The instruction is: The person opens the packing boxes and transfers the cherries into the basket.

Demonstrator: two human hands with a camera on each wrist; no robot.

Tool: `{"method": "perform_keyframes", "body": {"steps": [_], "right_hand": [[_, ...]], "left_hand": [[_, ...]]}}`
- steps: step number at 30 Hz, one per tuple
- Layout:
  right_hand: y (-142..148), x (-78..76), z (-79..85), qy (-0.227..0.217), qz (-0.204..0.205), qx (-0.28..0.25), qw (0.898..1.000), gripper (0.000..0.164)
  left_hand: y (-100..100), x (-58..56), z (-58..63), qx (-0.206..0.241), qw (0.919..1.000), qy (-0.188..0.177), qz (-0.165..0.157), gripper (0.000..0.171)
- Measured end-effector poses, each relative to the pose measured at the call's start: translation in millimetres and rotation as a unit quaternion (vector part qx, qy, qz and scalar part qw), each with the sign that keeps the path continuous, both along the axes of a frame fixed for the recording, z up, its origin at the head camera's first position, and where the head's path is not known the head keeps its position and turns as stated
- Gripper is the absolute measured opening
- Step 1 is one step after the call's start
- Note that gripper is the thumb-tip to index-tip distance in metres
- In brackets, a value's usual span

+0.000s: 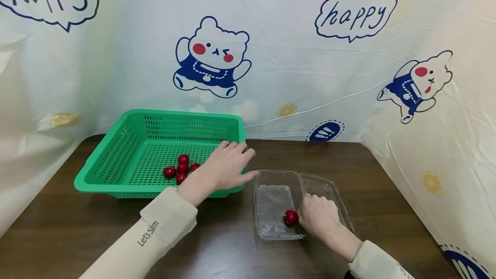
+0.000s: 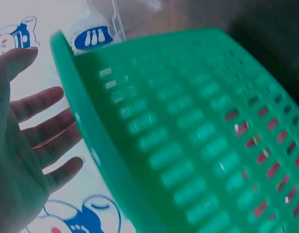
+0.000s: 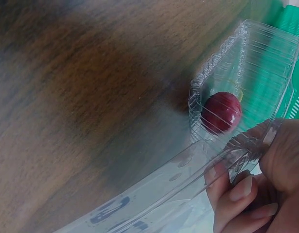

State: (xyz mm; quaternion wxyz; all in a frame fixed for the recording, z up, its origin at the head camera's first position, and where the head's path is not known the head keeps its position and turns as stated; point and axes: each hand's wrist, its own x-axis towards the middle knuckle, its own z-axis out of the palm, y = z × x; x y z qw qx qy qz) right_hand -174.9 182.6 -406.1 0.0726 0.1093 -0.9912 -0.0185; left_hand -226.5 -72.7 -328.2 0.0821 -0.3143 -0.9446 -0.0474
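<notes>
My left hand (image 1: 226, 165) is over the right end of a green plastic basket (image 1: 128, 188), fingers spread and holding nothing. In the left wrist view its fingertips are right at the basket's rim (image 2: 86, 131). Several red cherries (image 1: 182, 168) lie on the basket floor, partly hidden by my left forearm. My right hand (image 1: 319, 214) grips the folded edge between a clear plastic box (image 1: 273, 201) and its opened lid (image 1: 315, 184). In the right wrist view, its fingers (image 3: 237, 204) curl round that edge. One cherry (image 1: 291, 217) with a stem lies inside the box, beside my right hand.
Both containers stand on a dark brown wooden table (image 1: 217, 249), the basket left of the box. A pale printed sheet (image 1: 279, 68) with bear drawings hangs behind the table and along its sides.
</notes>
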Motion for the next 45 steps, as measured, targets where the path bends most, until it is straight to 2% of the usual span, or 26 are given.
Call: {"method": "perform_keyframes", "body": {"steps": [7,14,23,29,37,45], "right_hand": [[0.7,0.7,-1.8,0.003,0.005,-0.003,1.000,0.022],[1.3,-0.7,-0.5,-0.007,0.002,0.000,1.000,0.022],[1.1,-3.0,0.3,-0.013,-0.003,0.001,1.000,0.023],[0.4,-1.8,0.8,-0.018,-0.008,0.002,1.000,0.023],[0.2,-1.2,0.3,-0.002,-0.004,0.001,1.000,0.023],[1.3,-1.9,-0.3,-0.016,-0.011,0.001,1.000,0.024]], "left_hand": [[23.1,7.4,-7.4,-0.002,0.9993,0.016,-0.034,0.045],[47.1,14.9,-16.6,-0.030,0.9973,0.026,-0.062,0.045],[66.8,23.9,-39.8,-0.037,0.9950,0.025,-0.089,0.040],[79.9,27.9,-54.1,-0.029,0.9952,0.015,-0.092,0.041],[93.3,31.0,-73.4,0.019,0.9959,0.036,-0.080,0.037],[101.2,30.1,-84.8,0.032,0.9966,-0.001,-0.077,0.042]]}}
